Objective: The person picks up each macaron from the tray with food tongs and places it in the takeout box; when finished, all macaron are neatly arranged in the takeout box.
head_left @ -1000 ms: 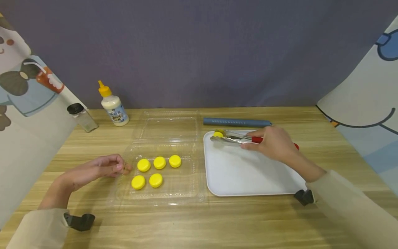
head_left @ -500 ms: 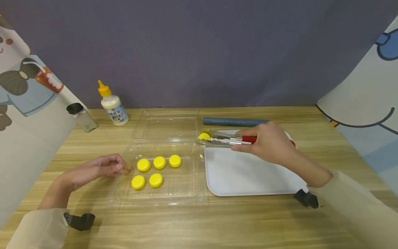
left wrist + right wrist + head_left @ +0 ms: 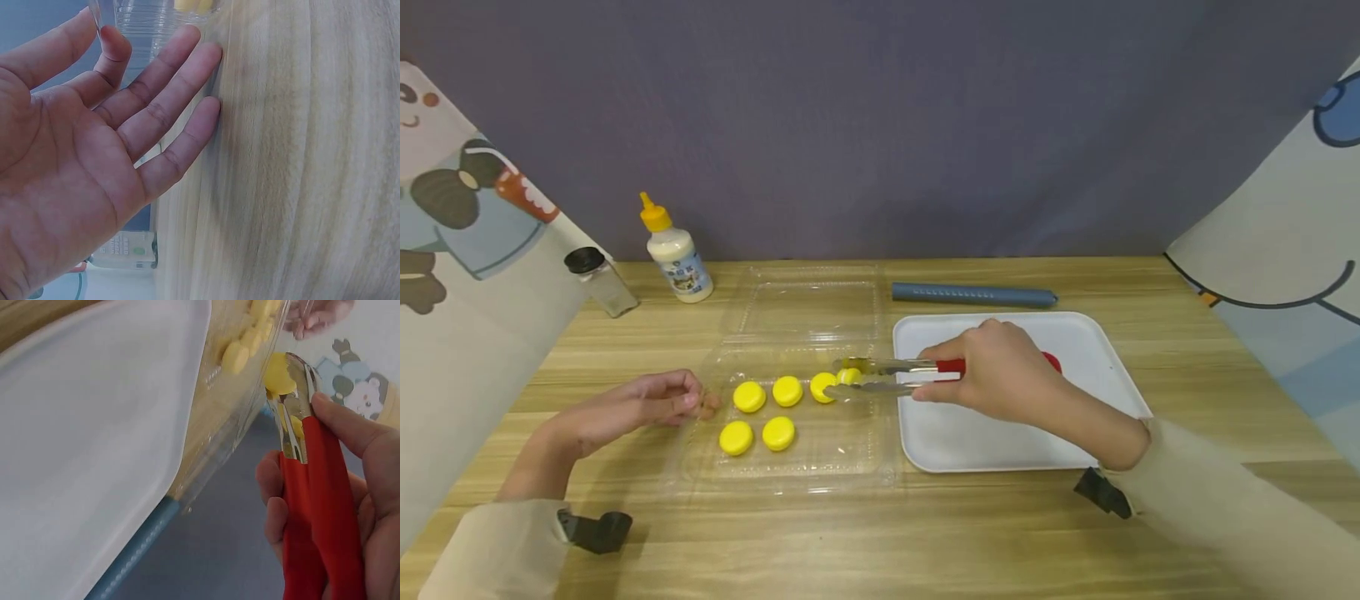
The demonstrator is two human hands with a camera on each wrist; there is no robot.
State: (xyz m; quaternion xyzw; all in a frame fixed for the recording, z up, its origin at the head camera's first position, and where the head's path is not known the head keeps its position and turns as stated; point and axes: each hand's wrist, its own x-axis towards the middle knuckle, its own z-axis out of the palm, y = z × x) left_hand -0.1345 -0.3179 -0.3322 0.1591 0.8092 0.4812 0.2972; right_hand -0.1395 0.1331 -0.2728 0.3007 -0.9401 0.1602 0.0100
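My right hand grips red-handled metal tongs, whose tips hold a yellow macaron between them. In the head view the tongs reach leftward over a clear plastic container. Several more yellow macarons sit in its near half, two in the front row and three behind; the tong tips overlap the rightmost of these. At the container's left edge, my left hand pinches the rim between thumb and forefinger. Its other fingers extend loosely down to the table in the left wrist view.
Right of the container lies a white tray, partly beneath my right forearm. Behind the tray is a long blue-grey box. A yellow-capped squeeze bottle and a black-lidded jar stand at the back left.
From over the tray's back left corner, my right hand has carried the macaron in the tongs left and nearer, over the container. My left hand has stayed at the rim.
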